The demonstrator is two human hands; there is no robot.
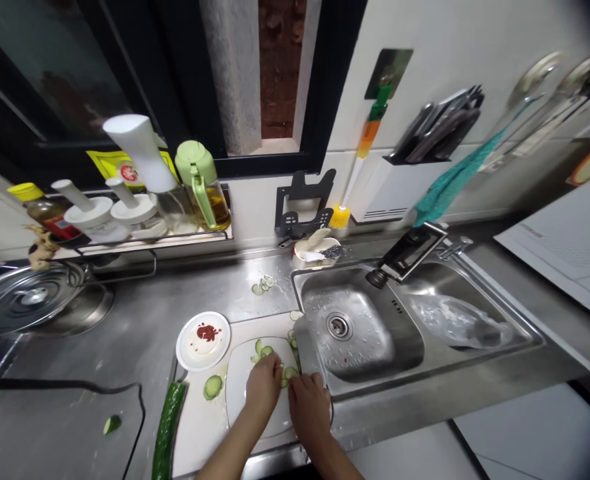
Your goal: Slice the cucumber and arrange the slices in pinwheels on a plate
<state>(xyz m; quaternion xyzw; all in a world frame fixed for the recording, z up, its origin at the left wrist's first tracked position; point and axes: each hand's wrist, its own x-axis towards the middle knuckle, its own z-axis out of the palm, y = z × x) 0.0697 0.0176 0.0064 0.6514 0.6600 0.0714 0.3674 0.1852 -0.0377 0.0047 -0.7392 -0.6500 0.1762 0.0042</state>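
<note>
Both my hands rest over a white plate (pixel 239 393) that lies on a white cutting board (pixel 199 427). My left hand (pixel 263 385) has its fingers bunched together on green cucumber slices (pixel 289 375) at the plate's far edge. My right hand (pixel 309 408) sits just to the right, fingers curled down at the same slices; what it grips is hidden. A loose cucumber slice (pixel 213 387) lies on the board to the left. A whole cucumber (pixel 167 430) lies along the board's left edge.
A small white dish with red chopped bits (pixel 203 340) sits behind the board. The steel sink (pixel 365 327) with a tap (pixel 407 252) is right of the board. More slices (pixel 263 285) lie on the counter. A pot lid (pixel 22 300) and oil bottles (pixel 202 187) stand at left.
</note>
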